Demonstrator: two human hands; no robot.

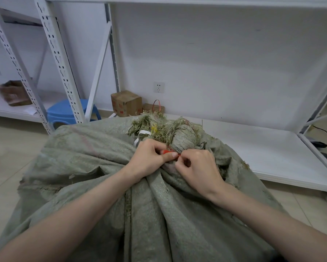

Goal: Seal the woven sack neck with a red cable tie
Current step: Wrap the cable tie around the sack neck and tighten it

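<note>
Coarse grey-green woven sack point(106, 167), deeply creased, its frayed, fibrous neck point(182, 137) bunched into a tight cylinder at centre. A glossy red cable tie point(167, 151) lies against the base of the neck, between the 2 hands. Left hand point(149, 160): fingers curled, thumb pinching the tie's broad end. Right hand point(198, 167): fingers curled, pinching its thin strap. Behind: 1 blue plastic stool point(54, 115), 1 cardboard box point(125, 103), perforated white steel shelving point(51, 44).

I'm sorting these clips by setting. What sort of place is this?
Probably a storeroom or small warehouse: white slotted metal shelving, a cardboard box kept low beside it, and a large woven sack standing in front.
</note>
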